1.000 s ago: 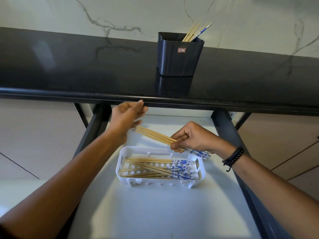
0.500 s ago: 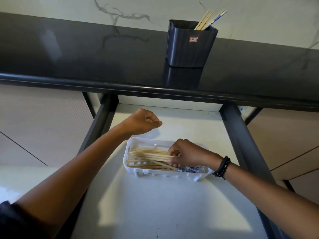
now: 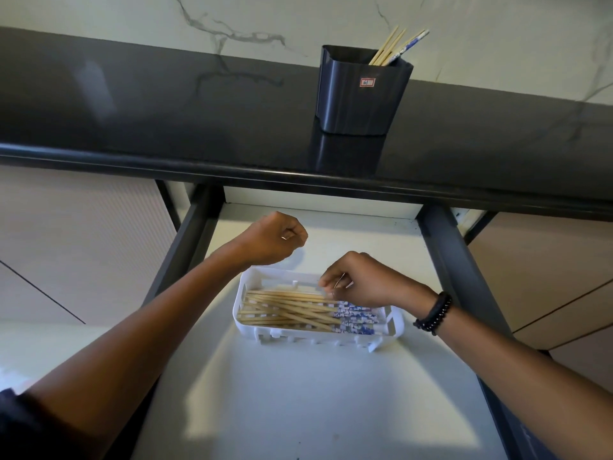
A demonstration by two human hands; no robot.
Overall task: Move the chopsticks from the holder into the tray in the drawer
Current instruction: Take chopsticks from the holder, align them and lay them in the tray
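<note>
A dark holder stands on the black countertop, with a few chopsticks sticking out of its right corner. Below, in the open drawer, a white slotted tray holds several chopsticks lying flat, blue-patterned ends to the right. My right hand hovers over the tray's back edge, fingers loosely curled, tips just at the topmost chopstick and gripping nothing I can see. My left hand is a closed fist above the tray's back-left corner, holding nothing.
Dark drawer rails run down both sides of the drawer. The countertop's front edge overhangs the drawer's back. Pale cabinet fronts flank the drawer, and a marble wall rises behind the holder.
My right hand laid its chopsticks into the tray and has lifted off them toward the back rim. My left hand let go of their tips and closed into a fist.
</note>
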